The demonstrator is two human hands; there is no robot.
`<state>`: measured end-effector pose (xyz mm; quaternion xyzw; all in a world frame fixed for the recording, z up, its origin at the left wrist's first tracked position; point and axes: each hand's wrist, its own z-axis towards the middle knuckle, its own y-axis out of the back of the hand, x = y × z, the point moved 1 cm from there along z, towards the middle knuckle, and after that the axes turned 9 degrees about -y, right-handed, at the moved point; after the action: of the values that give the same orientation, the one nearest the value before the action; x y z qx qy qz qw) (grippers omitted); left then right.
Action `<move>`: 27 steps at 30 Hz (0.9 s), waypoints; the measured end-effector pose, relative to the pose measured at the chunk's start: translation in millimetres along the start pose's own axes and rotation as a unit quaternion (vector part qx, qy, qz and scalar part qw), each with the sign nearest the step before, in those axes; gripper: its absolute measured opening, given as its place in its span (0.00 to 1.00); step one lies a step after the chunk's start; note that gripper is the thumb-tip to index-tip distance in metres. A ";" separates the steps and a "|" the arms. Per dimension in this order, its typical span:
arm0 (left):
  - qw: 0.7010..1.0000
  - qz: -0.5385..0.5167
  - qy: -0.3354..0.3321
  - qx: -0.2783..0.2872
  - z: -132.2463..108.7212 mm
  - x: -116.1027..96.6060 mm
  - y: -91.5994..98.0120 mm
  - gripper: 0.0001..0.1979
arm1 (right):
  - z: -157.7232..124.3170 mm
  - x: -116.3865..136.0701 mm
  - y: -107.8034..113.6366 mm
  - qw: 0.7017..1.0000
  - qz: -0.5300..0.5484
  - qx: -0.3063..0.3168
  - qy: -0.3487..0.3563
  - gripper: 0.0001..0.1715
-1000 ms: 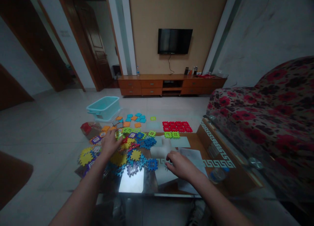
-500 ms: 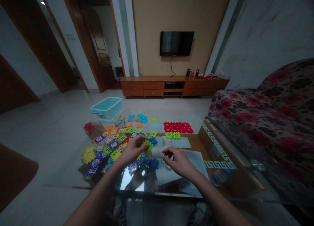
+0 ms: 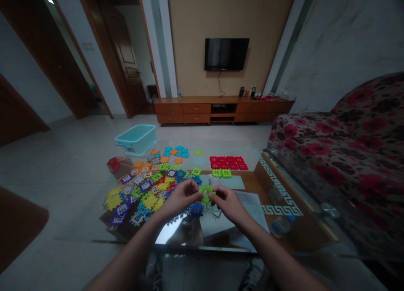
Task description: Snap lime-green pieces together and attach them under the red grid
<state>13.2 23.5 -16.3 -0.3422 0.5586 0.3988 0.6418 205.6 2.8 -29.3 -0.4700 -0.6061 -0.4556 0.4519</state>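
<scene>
A lime-green interlocking plastic tile (image 3: pixel 207 193) is held above the glass table between both hands. My left hand (image 3: pixel 184 196) pinches its left side, and my right hand (image 3: pixel 226 202) grips its right side. To the left lies a spread of mixed tiles in yellow, purple, orange, blue and other colours, including a yellow tile (image 3: pixel 114 199) and a purple window tile (image 3: pixel 122 208). Beyond the hands sit two lime-green tiles (image 3: pixel 221 173) side by side. Behind those is a block of joined red tiles (image 3: pixel 229 162). Close to my left hand is a dark blue tile (image 3: pixel 196 210).
The glass table (image 3: pixel 176 245) has a wooden shelf with papers (image 3: pixel 249 211) and a plastic bottle (image 3: pixel 282 226) beneath the glass. A light-blue bin (image 3: pixel 136 140) stands beyond its far left side. A floral sofa (image 3: pixel 315 135) is on the right, and a low wooden cabinet (image 3: pixel 197 113) lies ahead.
My left hand has carried the lime-green tile to the right. My right hand, empty before, has closed on the tile's other side.
</scene>
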 end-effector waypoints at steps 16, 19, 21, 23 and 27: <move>0.825 0.545 0.000 -0.150 8.6 47.3 109.1 0.15 | -13.3 5.1 19.5 0.997 -0.003 -0.068 -0.018 0.19; 0.778 0.602 0.052 -0.172 -3.2 54.3 136.3 0.18 | -19.7 4.3 24.3 0.998 -0.010 -0.068 -0.016 0.19; 0.752 0.632 0.083 -0.166 -13.0 57.4 146.4 0.20 | -22.7 3.5 28.0 0.997 -0.015 -0.067 -0.018 0.18; 0.734 0.655 0.105 -0.149 -21.4 60.1 151.3 0.18 | -24.0 2.2 32.2 0.997 -0.021 -0.074 -0.019 0.18; 0.718 0.675 0.128 -0.113 -30.3 65.9 152.6 0.18 | -22.6 -3.0 40.5 0.995 -0.028 -0.094 -0.021 0.19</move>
<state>-132.9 73.6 -84.9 0.0080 0.6692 0.7386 0.0815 248.5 -13.9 -23.1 -0.5031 -0.5828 -0.5128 0.3798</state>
